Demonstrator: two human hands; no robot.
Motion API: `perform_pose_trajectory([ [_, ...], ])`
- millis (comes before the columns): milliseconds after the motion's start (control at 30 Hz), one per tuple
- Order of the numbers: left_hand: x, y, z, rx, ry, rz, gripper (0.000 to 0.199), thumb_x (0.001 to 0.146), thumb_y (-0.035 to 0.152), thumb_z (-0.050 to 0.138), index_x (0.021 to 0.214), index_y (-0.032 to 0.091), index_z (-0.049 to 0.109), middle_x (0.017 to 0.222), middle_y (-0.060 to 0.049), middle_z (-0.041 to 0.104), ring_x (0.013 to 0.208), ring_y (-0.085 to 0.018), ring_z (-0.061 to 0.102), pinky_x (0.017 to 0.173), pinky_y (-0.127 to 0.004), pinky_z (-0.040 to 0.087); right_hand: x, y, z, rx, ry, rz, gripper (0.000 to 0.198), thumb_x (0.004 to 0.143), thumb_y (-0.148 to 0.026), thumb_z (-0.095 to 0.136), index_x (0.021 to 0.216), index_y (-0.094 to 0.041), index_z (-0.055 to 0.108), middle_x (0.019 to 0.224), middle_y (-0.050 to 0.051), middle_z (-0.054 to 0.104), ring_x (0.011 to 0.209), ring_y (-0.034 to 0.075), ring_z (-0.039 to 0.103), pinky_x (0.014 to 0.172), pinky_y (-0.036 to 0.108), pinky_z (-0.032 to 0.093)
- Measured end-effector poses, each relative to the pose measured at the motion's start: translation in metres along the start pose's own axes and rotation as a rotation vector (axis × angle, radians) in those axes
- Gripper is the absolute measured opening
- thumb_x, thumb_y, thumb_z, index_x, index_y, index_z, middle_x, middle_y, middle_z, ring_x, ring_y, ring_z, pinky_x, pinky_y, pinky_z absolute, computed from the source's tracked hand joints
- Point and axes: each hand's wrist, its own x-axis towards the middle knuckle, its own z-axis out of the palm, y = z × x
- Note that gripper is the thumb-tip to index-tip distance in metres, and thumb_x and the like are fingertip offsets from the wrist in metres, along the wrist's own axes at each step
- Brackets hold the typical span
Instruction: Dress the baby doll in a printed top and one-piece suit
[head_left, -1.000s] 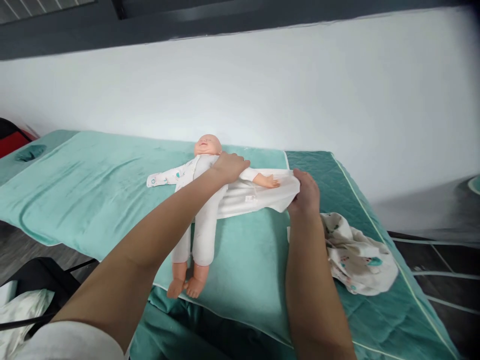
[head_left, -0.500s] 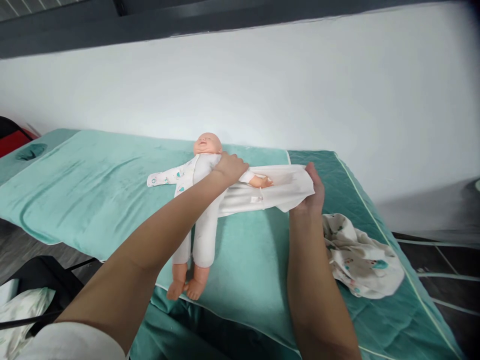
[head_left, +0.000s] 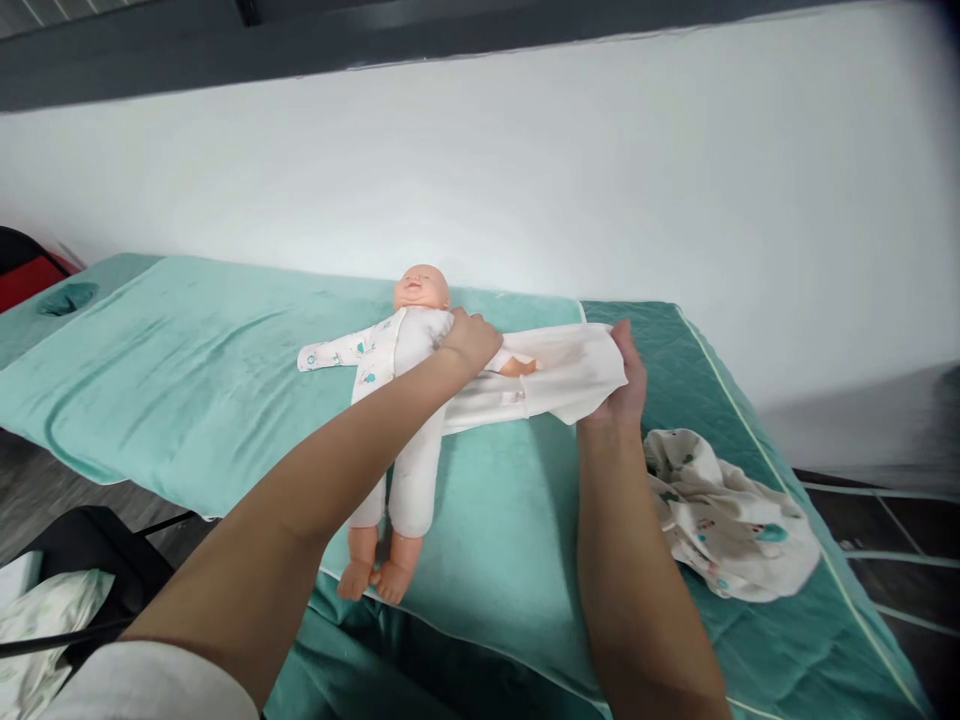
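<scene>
A baby doll lies on its back across the bed, feet toward me. One of its arms is in the printed sleeve of a white baby top. My left hand is closed around the doll's other arm, near the shoulder, and covers most of it. Beyond it, the doll's hand lies over the top's spread white inner side, its fingertips apparently hidden by fabric. My right hand grips the far edge of that fabric, holding it stretched out and slightly raised.
A crumpled printed cloth lies by my right forearm on the quilted green bed cover. At lower left, a black chair or bag has a patterned cloth on it. A white wall stands behind the bed.
The doll's forearm and hand have drawn back slightly toward my left hand, and less of its fingers shows. My right hand keeps its hold. The view has shifted slightly.
</scene>
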Motion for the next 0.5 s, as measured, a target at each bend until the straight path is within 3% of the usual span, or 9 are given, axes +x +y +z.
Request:
perform_pose_trajectory([
  [100,0.0,0.002,0.003,0.009,-0.002,0.002,0.046,0.095,0.004,0.046,0.131,0.017,0.071,0.135,-0.018,0.07,0.125,-0.033,0.059,0.107,-0.057,0.039,-0.005,-0.002,0.008,0.077,-0.081,0.067,0.042,0.081,-0.069,0.065,0.09,-0.028,0.063,0.095,0.011,0.075,0.124,0.038,0.065,0.1,0.057,0.056],
  [267,0.005,0.001,0.01,-0.041,0.028,0.0,0.045,0.093,0.008,0.053,0.137,0.015,0.065,0.138,-0.018,0.067,0.129,-0.034,0.056,0.11,-0.055,0.041,-0.015,0.002,0.022,0.015,-0.259,0.098,0.065,0.091,-0.08,0.041,0.113,-0.025,0.065,0.115,0.013,0.075,0.13,0.036,0.062,0.108,0.057,0.054],
  [400,0.008,-0.01,0.013,-0.152,0.041,-0.053,0.049,0.09,0.014,0.061,0.139,0.016,0.062,0.14,-0.018,0.064,0.132,-0.033,0.055,0.112,-0.049,0.042,-0.021,0.014,0.029,-0.078,-0.187,-0.031,0.054,0.089,-0.071,0.056,0.121,-0.028,0.062,0.126,0.008,0.073,0.133,0.033,0.062,0.111,0.053,0.053],
  [500,0.005,-0.027,0.01,-0.302,0.068,-0.071,0.043,0.089,0.018,0.063,0.132,0.013,0.065,0.137,-0.019,0.065,0.128,-0.034,0.059,0.106,-0.045,0.047,-0.029,0.026,0.04,-0.131,-0.267,-0.086,0.057,0.08,-0.063,0.071,0.126,-0.03,0.06,0.133,0.006,0.071,0.136,0.034,0.06,0.114,0.052,0.051],
])
